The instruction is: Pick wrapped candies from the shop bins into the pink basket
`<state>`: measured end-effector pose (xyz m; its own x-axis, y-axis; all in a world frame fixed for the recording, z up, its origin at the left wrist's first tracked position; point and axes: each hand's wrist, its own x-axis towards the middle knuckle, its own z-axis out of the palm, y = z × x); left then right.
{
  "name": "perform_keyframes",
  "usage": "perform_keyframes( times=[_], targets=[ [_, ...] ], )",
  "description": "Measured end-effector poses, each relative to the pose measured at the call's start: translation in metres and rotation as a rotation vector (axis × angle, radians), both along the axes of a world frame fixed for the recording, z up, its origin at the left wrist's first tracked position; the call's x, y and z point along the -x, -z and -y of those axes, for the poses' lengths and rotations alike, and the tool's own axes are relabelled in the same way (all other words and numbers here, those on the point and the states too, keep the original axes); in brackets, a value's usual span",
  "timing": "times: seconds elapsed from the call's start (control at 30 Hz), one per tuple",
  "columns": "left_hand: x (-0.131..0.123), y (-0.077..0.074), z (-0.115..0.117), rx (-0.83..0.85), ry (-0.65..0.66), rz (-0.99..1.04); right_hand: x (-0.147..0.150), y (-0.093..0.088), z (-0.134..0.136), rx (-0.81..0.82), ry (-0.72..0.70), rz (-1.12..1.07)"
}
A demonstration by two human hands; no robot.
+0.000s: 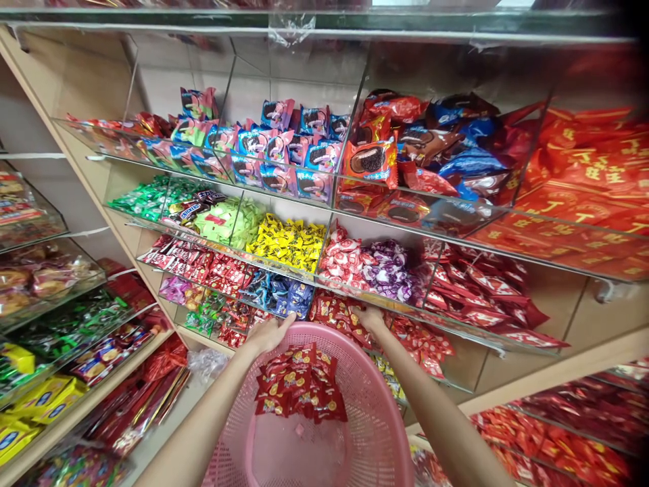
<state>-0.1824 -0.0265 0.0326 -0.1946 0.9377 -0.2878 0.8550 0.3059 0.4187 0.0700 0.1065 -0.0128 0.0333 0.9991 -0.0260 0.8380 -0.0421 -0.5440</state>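
A pink plastic basket (376,399) is in front of me, with a pile of small red snack packets (299,382) inside toward its far side. At the basket's far left rim, my left hand (270,334) appears closed on the edge, its fingertips partly hidden. Just above that hand lie dark blue packets (300,297) in a shelf bin. My right hand (371,320) reaches past the far right rim into a bin of red packets (332,309), touching them. Its fingers are mostly hidden, so I cannot tell whether they grip one.
Clear shelf fronts divide the bins. Above are yellow candies (288,245), purple-wrapped candies (389,270), blue-pink packaged cookies (276,152) and red bags (593,182). A glass shelf edge (441,314) runs over my right wrist. More snack shelves stand left, with yellow packs (43,399).
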Motion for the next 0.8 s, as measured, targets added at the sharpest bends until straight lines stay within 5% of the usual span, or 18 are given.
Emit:
perform_keyframes(
  times=[0.13, 0.37, 0.63, 0.8],
  targets=[
    [0.004, 0.003, 0.0, 0.0, -0.008, -0.006, 0.007, 0.004, -0.003, 0.062, 0.089, 0.09],
    [0.005, 0.002, 0.0, 0.01, -0.015, -0.021, 0.007, 0.003, 0.007, -0.045, 0.016, 0.113],
    [0.003, -0.001, -0.001, 0.009, 0.001, -0.016, -0.006, -0.008, 0.011, -0.28, -0.342, -0.035],
    [0.004, -0.002, 0.0, 0.007, 0.0, -0.005, -0.008, -0.013, 0.012, -0.209, -0.632, -0.075]
  ],
)
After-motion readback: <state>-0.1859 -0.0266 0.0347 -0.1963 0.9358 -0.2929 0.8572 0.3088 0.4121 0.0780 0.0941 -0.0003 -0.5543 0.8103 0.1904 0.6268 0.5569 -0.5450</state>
